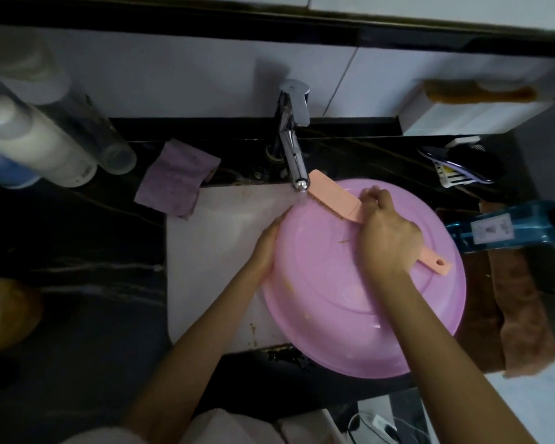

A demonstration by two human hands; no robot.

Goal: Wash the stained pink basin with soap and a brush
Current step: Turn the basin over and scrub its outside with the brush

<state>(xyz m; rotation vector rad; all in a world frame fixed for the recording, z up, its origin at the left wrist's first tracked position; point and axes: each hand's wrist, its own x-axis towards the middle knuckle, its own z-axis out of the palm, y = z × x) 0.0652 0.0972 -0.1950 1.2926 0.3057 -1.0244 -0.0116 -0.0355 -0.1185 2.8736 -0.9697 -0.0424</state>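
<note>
The pink basin [350, 299] fills the right part of the sink [212, 251] and overhangs its front and right edges. Bare sink floor shows only on the left, between the basin's rim and the sink's left wall, and the left hand [265, 248] sits in that gap at the rim. The tap [293, 149] reaches out over the basin's far rim, the brush [334, 200] head just beside its spout, crowding the way in from the back. A purple cloth [177, 177] hangs over the sink's far left corner. A blue bottle [500, 229] and a brown towel [513, 309] lie close on the right
</note>
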